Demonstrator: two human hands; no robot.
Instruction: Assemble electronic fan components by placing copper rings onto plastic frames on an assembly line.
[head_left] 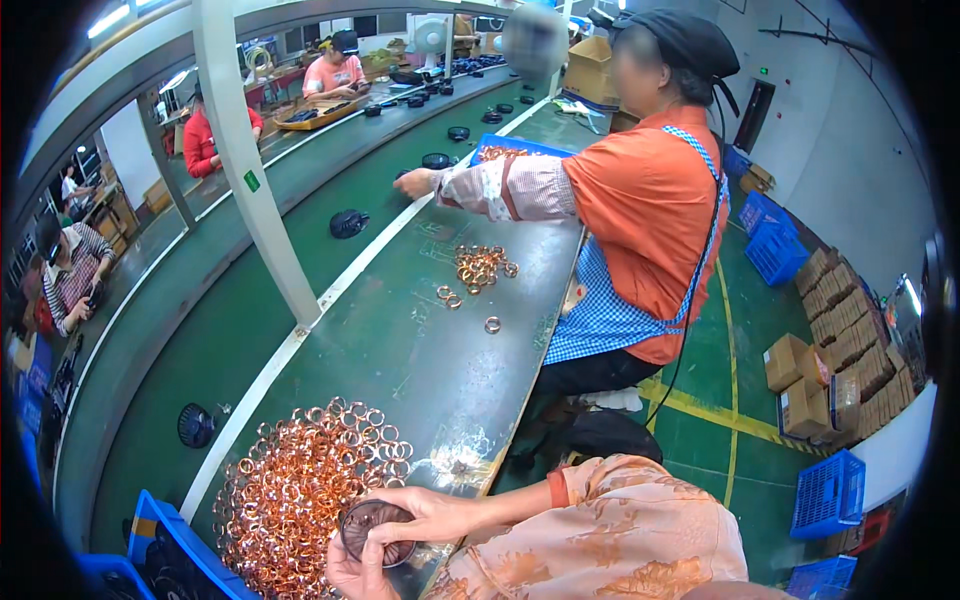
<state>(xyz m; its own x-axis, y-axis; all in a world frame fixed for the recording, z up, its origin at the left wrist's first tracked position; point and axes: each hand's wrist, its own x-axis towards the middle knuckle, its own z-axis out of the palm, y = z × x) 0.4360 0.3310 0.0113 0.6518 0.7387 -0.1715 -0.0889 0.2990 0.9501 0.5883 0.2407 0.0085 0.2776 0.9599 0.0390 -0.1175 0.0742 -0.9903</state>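
Note:
Both my hands are at the near edge of the workbench, gripping a dark, round, ribbed part [363,516] between them. My right hand [438,512] comes in from the right, its thumb lying across the part's face. From below, the fingers of my left hand [352,572] close on the part's lower left rim. Right beside the hands spreads a big heap of shiny copper-coloured rings [300,490]. Whether a ring sits on the held part cannot be made out.
A blue crate [180,545] with dark parts stands left of the heap. Past the bench's white edge, a green conveyor [290,290] carries black round parts [197,425]. A co-worker in orange [640,220] reaches over the bench near a smaller ring pile [482,266]. A white post [245,150] rises beside the belt.

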